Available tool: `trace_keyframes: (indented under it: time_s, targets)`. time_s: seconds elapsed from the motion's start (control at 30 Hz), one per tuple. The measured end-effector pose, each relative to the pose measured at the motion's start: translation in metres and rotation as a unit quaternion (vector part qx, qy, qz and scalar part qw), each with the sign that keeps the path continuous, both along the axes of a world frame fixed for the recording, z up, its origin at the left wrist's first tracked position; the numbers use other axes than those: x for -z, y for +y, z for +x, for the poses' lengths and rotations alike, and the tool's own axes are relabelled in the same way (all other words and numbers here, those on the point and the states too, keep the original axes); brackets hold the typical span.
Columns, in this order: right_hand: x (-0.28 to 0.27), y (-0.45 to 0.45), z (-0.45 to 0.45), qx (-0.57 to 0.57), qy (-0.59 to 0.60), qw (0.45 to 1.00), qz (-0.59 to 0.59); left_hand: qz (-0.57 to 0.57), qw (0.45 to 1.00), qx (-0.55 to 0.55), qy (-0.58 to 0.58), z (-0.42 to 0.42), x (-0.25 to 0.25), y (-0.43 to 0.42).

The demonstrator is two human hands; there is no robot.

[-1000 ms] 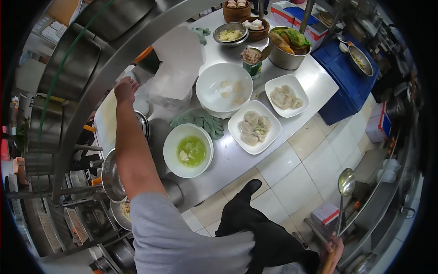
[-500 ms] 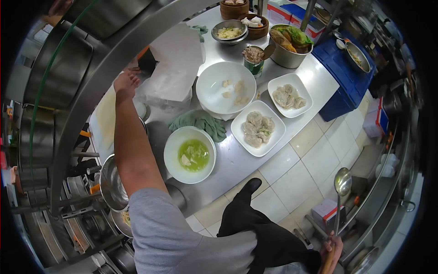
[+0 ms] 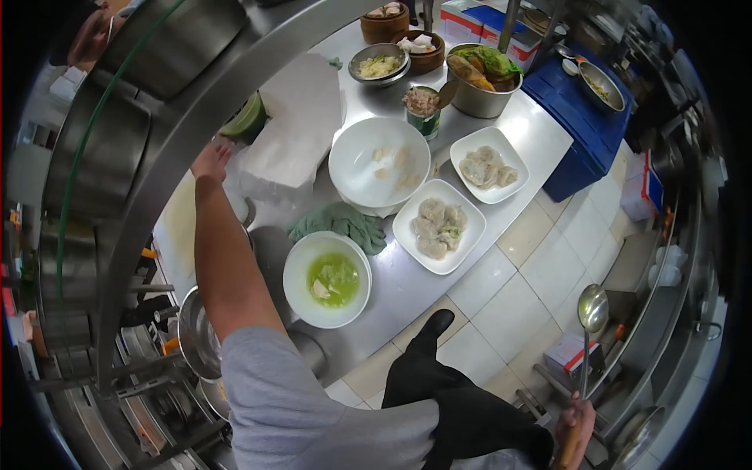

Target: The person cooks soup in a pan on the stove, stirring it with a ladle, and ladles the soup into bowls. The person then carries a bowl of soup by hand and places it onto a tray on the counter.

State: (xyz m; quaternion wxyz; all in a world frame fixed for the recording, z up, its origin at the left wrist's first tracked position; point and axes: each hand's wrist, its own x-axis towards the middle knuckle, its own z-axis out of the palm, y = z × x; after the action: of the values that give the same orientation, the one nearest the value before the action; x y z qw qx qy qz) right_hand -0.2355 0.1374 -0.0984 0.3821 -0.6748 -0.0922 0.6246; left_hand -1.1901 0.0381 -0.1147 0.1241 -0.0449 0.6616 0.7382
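Note:
My left hand reaches over the far left of the steel table, beside a white plastic sheet or bag. Its fingers look stretched out and apart, their tips near a green object whose kind I cannot make out. My right hand, low on the right, is wrapped round the wooden handle of a ladle, held out over the floor. Near my left forearm stands a white bowl of green liquid with pale pieces in it. A folded green cloth lies behind that bowl.
Two square white dishes hold dumplings. A large white bowl contains a few pale bits. Behind stand an opened can, a pot of leafy vegetables and bamboo steamers. A steel shelf rail curves above my left arm.
The view has shifted slightly. My left hand has drawn back a little from the object behind the plastic, which now shows green instead of dark and orange. The ladle stays in my right hand.

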Motion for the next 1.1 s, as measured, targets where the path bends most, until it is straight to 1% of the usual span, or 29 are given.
trace_keyframes:
  time_s: [0.03,0.07,0.13,0.2,0.27,0.3,0.33,0.37,0.43,0.57,0.67,0.73,0.77,0.83,0.87,0.93,0.97,1.0,1.07,1.1]
  targets:
    - [-0.007,0.002,-0.005,-0.018,0.036,0.998,-0.045,0.028,0.999,0.026,-0.008,-0.003,-0.002,0.007]
    - [0.002,-0.001,0.000,-0.012,0.036,0.998,-0.045,0.027,0.999,0.032,-0.009,-0.008,-0.003,0.017]
    - [0.008,-0.005,0.002,-0.106,0.004,0.994,0.024,-0.012,0.999,0.028,-0.022,-0.008,-0.005,0.032]
    - [0.013,-0.007,0.007,-0.088,0.017,0.996,0.017,-0.031,0.999,0.031,-0.023,-0.012,-0.002,0.036]
    - [0.023,-0.008,0.011,-0.088,-0.022,0.995,0.041,-0.048,0.998,0.035,-0.020,-0.016,0.004,0.037]
    - [0.022,-0.009,0.010,-0.088,-0.035,0.994,0.048,-0.054,0.998,0.013,-0.016,-0.016,0.009,0.037]
    - [0.011,-0.006,-0.001,-0.065,-0.005,0.998,0.016,-0.058,0.998,-0.008,-0.011,-0.013,0.007,0.039]
    - [0.004,-0.003,-0.009,-0.042,0.027,0.999,-0.015,-0.059,0.998,-0.006,-0.008,-0.009,0.007,0.042]
    - [0.003,-0.003,-0.012,-0.035,0.026,0.999,-0.023,-0.024,0.996,-0.079,0.025,0.012,0.004,0.048]
    - [-0.006,0.000,-0.021,-0.010,0.045,0.998,-0.041,-0.009,0.995,-0.097,0.016,0.017,0.001,0.044]
    - [-0.005,0.000,-0.021,0.011,0.048,0.998,-0.047,-0.017,0.996,-0.075,0.037,0.029,-0.009,0.040]
    - [-0.002,0.000,-0.015,0.011,0.052,0.998,-0.046,0.006,0.993,-0.109,0.037,0.029,-0.018,0.034]
    - [-0.001,0.000,-0.013,0.011,0.065,0.997,-0.043,0.007,0.993,-0.107,0.040,0.028,-0.023,0.032]
    - [0.003,0.001,-0.002,0.009,0.079,0.996,-0.040,0.004,0.987,-0.160,0.022,0.030,-0.035,0.026]
    - [0.010,0.001,0.007,-0.001,0.076,0.997,-0.031,0.006,0.987,-0.160,0.024,0.030,-0.039,0.019]
    - [0.011,-0.002,0.008,-0.014,0.078,0.997,-0.022,0.031,0.996,-0.053,0.065,0.012,-0.036,-0.008]
    - [0.004,0.000,0.001,0.004,0.072,0.997,-0.024,0.033,0.996,-0.055,0.070,0.003,-0.029,-0.021]
    - [0.001,0.000,-0.002,0.021,0.067,0.997,-0.026,0.045,0.994,-0.024,0.102,-0.005,-0.021,-0.034]
    - [0.007,-0.002,0.005,0.015,0.072,0.997,-0.002,0.058,0.989,0.005,0.139,0.004,-0.031,-0.050]
    - [0.011,-0.004,0.009,0.011,0.072,0.997,0.021,0.040,0.990,0.018,0.135,0.019,-0.040,-0.052]
